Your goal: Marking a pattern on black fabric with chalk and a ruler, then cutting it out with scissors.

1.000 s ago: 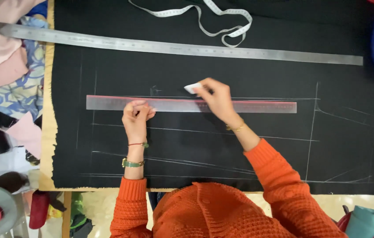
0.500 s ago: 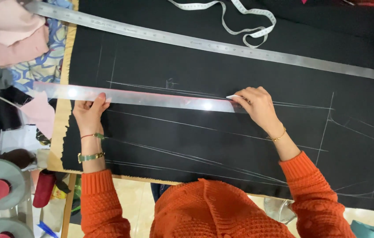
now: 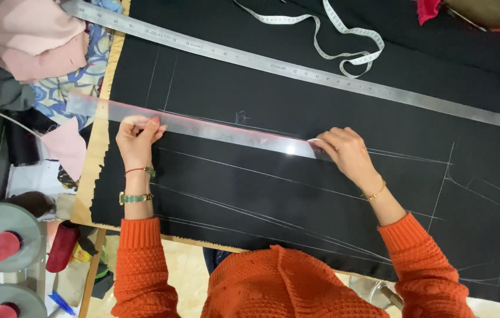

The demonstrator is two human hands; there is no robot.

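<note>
A black cloth [image 3: 320,194] with white chalk lines covers the table. Across it lies a clear ruler with a red edge [image 3: 214,128], slanting from the left edge of the cloth down to the right. My left hand [image 3: 137,138] presses flat on the ruler near its left part. My right hand [image 3: 344,153] rests at the ruler's right end, pinching a small piece of white chalk [image 3: 313,141] against the edge. Both arms wear orange knit sleeves.
A long metal ruler [image 3: 297,65] lies diagonally above, with a white measuring tape [image 3: 344,41] looped beyond it. Pink and patterned fabric pieces [image 3: 32,41] pile at the left. Red thread cones [image 3: 2,250] stand at the bottom left beside the table edge.
The clear ruler has slid left across the cloth, its left end now past the cloth's edge. Both hands moved with it, and my right hand with the chalk is now at its right end.
</note>
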